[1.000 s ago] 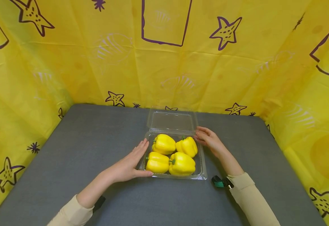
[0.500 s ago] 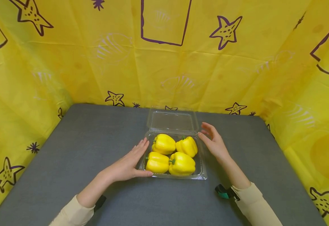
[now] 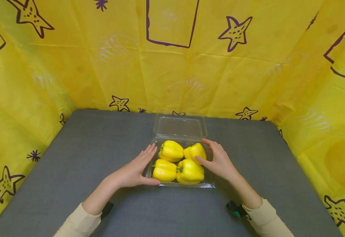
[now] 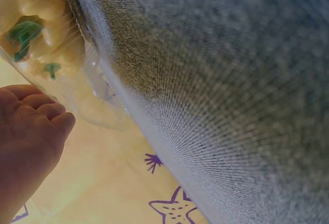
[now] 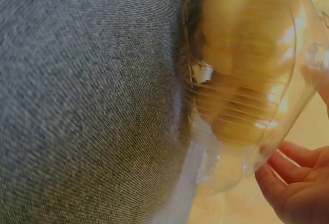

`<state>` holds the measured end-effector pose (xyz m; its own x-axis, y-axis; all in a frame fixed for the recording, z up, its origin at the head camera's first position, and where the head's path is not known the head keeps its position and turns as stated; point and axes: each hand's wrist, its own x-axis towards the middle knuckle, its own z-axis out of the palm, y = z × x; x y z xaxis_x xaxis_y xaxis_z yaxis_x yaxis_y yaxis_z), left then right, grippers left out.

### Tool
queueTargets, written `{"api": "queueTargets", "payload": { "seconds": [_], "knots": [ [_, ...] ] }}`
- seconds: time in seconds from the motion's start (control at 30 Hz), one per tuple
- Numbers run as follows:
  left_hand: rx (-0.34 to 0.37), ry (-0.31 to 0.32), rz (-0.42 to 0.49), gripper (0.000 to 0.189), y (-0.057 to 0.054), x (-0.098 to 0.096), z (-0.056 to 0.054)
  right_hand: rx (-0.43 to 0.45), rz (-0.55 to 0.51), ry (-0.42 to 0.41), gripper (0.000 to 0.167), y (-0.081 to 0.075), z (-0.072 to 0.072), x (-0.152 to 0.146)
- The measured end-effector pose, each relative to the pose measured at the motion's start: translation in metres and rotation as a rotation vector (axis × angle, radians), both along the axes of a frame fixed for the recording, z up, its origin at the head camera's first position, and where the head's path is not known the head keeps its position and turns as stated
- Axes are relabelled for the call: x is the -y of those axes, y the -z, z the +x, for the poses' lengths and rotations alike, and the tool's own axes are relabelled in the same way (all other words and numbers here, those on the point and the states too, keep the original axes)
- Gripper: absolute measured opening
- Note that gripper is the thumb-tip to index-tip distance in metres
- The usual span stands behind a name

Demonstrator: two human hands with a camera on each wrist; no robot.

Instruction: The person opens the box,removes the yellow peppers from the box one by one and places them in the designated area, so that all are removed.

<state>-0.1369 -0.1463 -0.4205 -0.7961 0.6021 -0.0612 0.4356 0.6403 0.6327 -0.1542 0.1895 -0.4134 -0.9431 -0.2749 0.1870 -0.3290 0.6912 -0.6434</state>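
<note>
A clear plastic clamshell container lies with its lid folded back, away from the person. In its base sit several yellow bell peppers, among them a back right one and a front right one. My left hand lies along the container's left side, fingers straight, thumb at the front left corner. Over the right side is my right hand, its thumb above or against the back right pepper; contact there cannot be told. In the right wrist view, fingertips touch the container's outer wall.
The container stands on a grey cloth-covered table. Behind it and at both sides hangs a yellow curtain with purple starfish drawings, meeting the table's back edge close behind the lid.
My right hand moved off the container's right rim, then came back leftward over it, with the thumb now above the peppers. The left hand, container and peppers stayed in place.
</note>
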Motion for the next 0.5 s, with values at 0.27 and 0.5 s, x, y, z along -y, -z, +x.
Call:
{"api": "queueTargets", "payload": {
  "seconds": [0.27,0.5],
  "knots": [
    [0.006,0.008,0.022,0.12,0.0007,-0.0004,-0.0001,-0.062,0.08,-0.011,0.07,0.0061,-0.0012,0.0046],
    [0.007,0.006,0.019,0.12,0.0014,0.0,-0.0001,-0.071,0.117,-0.023,0.068,0.0061,-0.0038,0.0073]
  ]
}}
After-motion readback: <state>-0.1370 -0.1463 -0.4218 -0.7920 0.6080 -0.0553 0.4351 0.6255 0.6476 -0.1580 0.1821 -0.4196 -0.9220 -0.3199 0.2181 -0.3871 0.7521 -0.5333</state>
